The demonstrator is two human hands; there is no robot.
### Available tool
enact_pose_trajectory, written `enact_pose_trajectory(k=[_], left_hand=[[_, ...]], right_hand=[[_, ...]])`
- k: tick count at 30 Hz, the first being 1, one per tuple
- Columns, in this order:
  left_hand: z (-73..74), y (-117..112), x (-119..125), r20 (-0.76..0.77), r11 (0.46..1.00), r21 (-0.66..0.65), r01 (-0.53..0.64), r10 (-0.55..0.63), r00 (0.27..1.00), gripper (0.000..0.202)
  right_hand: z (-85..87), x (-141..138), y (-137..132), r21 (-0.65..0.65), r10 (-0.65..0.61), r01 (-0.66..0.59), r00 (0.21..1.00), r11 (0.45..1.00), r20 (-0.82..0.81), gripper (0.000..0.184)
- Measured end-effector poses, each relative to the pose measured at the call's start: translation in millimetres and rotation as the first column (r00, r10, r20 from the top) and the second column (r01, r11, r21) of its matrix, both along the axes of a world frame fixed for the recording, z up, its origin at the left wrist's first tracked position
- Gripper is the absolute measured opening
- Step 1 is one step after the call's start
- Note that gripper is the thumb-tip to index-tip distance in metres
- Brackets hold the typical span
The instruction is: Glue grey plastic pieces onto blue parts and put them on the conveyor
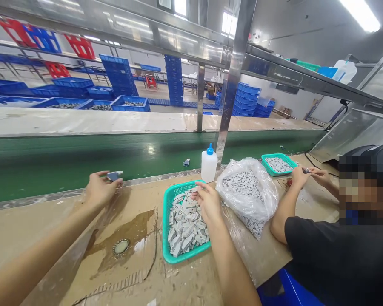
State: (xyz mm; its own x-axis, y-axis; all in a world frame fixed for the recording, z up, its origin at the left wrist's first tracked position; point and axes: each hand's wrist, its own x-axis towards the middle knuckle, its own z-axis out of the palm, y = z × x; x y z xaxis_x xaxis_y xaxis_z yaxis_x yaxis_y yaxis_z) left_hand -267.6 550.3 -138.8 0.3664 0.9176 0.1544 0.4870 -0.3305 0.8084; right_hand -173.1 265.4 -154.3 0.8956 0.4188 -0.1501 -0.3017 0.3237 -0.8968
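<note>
Pinching one grey piece (114,175) with left hand (100,190), right hand (207,202) grip unclear, touching heaped pieces (187,229) in one green basket (167,208)

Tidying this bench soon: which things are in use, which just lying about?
In use: left hand, holding a small grey-blue piece; right hand, on grey blocks in a teal plastic basket.
Idle: white plastic bottle with blue cap; clear plastic bag of grey pieces; green conveyor belt.

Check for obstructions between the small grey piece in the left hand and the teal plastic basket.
Nothing visible stands in the way: the left hand holds the small grey piece at the bench's front edge, and only the flat tan cardboard sheet lies before the teal plastic basket.
</note>
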Motion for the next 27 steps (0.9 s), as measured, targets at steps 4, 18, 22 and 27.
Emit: enact_pose_trajectory(k=[4,18,22,27], left_hand=[[-16.1,24,24,-0.001,0.988,0.15,0.024,-0.024,1.0,0.022],[-42.5,-9,109,-0.463,0.701,0.281,0.655,-0.499,0.733,0.075],[-44.3,-28,136,-0.561,0.55,0.202,0.81,-0.613,0.556,0.079],[-31.6,-27,142,-0.598,0.567,0.169,0.806,-0.591,0.541,0.05]], right_hand=[[-4.0,3,0,0.14,-0.045,0.063,0.991,0.988,-0.126,0.022],[-5.6,0,-1,0.243,-0.038,0.103,0.965,0.964,-0.26,0.027],[-7.5,1,-2,0.237,-0.052,0.112,0.968,0.965,-0.245,0.037],[-10.8,2,0,0.208,-0.072,0.112,0.979,0.972,-0.191,0.034]])
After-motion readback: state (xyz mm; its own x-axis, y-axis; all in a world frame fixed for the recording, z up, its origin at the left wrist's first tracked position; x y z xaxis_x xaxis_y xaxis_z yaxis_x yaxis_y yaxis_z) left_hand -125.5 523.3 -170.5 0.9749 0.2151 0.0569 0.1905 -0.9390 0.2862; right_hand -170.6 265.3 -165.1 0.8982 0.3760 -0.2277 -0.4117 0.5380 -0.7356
